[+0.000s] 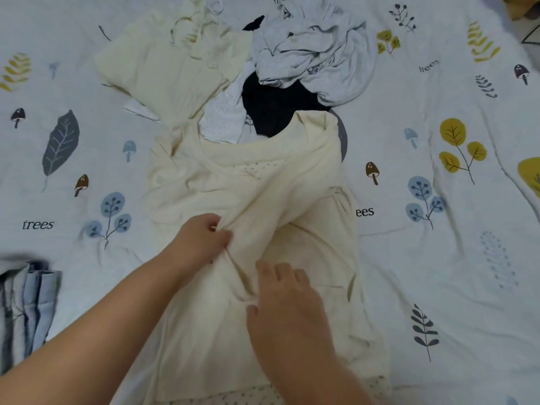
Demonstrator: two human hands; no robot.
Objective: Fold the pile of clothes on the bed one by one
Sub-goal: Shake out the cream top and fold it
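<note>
A cream top (263, 182) lies spread lengthwise on the bed in front of me, its neckline toward the pile. My left hand (201, 239) pinches a fold of its sleeve near the middle, fabric bunched between the fingers. My right hand (283, 290) rests on the cream cloth just below, fingers fairly straight, thumb at a crease. Beyond it lies the pile: another cream garment (166, 65), a white dotted piece (225, 118), a dark navy garment (274, 109) and a crumpled light grey garment (315, 51).
The bed sheet (438, 258) is pale blue with leaf, tree and mushroom prints. A striped blue folded item (23, 305) sits at the left edge. A dark and yellow object (526, 10) shows at the top right corner.
</note>
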